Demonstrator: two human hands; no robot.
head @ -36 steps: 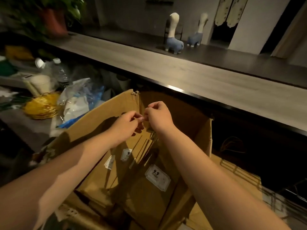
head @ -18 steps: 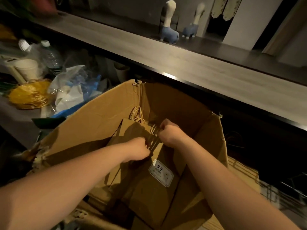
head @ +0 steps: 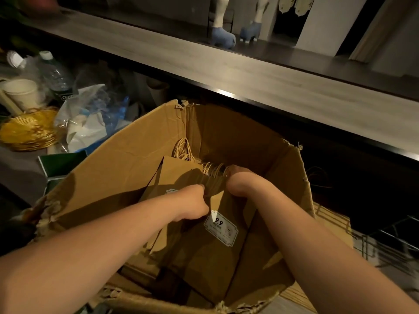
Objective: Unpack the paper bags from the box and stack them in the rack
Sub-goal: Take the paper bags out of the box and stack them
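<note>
- The large open brown cardboard box fills the middle of the view, and both bare forearms reach down into it.
- Inside it stands a bundle of flat brown paper bags with twisted straw-coloured cord handles. Their top edges point to about 12 o'clock and their bottoms lie toward 6 o'clock, so the long axis runs away from the person and a little upward.
- The left hand is clenched on the top edge of the bundle, at about 11 o'clock from the white price sticker printed "9.9".
- The right hand grasps the same top edge just beside it, at about 2 o'clock from the left hand, where the cord handles come out. Its fingertips are hidden behind the paper, but the curl of the hand suggests a grip.
- Both hands sit at the far end of the bundle, about equally near to it, so I judge that the lift must go up and toward the person.
- The black wire rack is at 4 o'clock from the box, on the right side, with some flat brown bags already lying near it. The right arm is the nearer one to it.
- At 10 o'clock, a yellow woven basket and a clear plastic water bottle stand apart from the work.
</note>
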